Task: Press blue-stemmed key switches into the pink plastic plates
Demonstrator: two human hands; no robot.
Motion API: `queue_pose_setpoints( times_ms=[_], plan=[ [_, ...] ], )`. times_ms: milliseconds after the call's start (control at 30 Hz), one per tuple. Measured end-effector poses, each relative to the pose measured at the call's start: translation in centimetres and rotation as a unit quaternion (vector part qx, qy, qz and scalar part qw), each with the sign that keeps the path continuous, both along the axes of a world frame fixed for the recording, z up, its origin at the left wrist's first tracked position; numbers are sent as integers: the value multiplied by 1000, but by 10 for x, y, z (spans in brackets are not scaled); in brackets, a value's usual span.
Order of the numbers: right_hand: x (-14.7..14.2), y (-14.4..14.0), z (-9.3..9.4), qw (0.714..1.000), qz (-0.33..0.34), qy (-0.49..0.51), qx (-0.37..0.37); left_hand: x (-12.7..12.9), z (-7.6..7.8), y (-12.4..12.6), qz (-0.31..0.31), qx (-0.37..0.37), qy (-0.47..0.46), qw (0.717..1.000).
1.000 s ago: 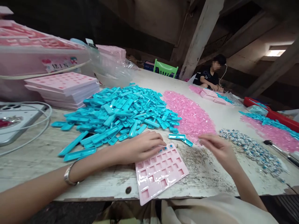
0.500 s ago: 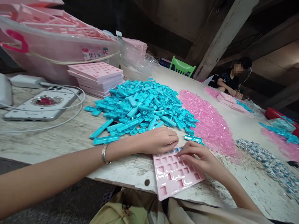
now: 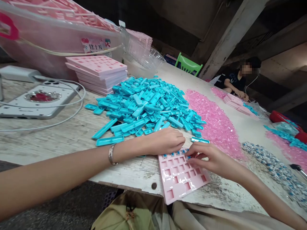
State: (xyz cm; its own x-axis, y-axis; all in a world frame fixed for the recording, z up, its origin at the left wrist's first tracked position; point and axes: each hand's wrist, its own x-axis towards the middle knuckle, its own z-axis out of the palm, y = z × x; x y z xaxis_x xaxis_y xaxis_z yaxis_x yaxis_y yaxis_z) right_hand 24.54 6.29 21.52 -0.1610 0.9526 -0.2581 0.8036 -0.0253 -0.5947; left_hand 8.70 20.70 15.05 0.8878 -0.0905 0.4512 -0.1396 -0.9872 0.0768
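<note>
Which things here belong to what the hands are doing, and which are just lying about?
In use: pink tray under both hands; left hand; right hand; small blue pieces in its top row; blue-white pile.

Lying about: teal pile, pink pile, tray stack, phone, green chair.

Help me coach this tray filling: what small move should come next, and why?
Probably press the piece under the right hand into its pocket: the fingers sit on the pink tray top row, the left hand steadies it, and the rows below are empty.
</note>
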Motion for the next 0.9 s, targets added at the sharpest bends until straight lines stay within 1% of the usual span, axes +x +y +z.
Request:
queue_pose_setpoints(
  times_ms=[100,167,200,267,333,400,467,533,600,733,833,900],
  plan=[
    [-4,9,19,997,-13,-42,-56,-1,0,1,-6,-15,2,1000],
    [-15,16,33,994,-3,-68,-81,-1,0,2,-14,-26,10,1000],
    [-22,19,39,994,11,-72,-81,-1,-1,2,-20,-32,15,999],
    [-40,26,44,996,44,-63,-54,0,-3,4,-28,-44,25,998],
    [-57,30,39,993,92,-71,-15,1,-4,6,-27,-52,36,998],
    [-69,33,28,982,147,-114,12,2,-5,7,-18,-56,51,997],
    [-74,34,16,968,188,-166,22,3,-4,7,-14,-57,66,996],
    [-73,34,8,960,199,-194,30,3,-2,6,-11,-60,73,995],
    [-71,31,4,959,196,-202,39,3,0,5,-12,-62,77,995],
    [-70,26,2,950,205,-228,60,4,-1,5,-12,-64,74,995],
    [-73,22,1,941,213,-243,99,6,-6,7,-17,-63,66,996],
    [-76,21,3,931,230,-260,116,8,-9,8,-18,-60,57,996]
  ],
)
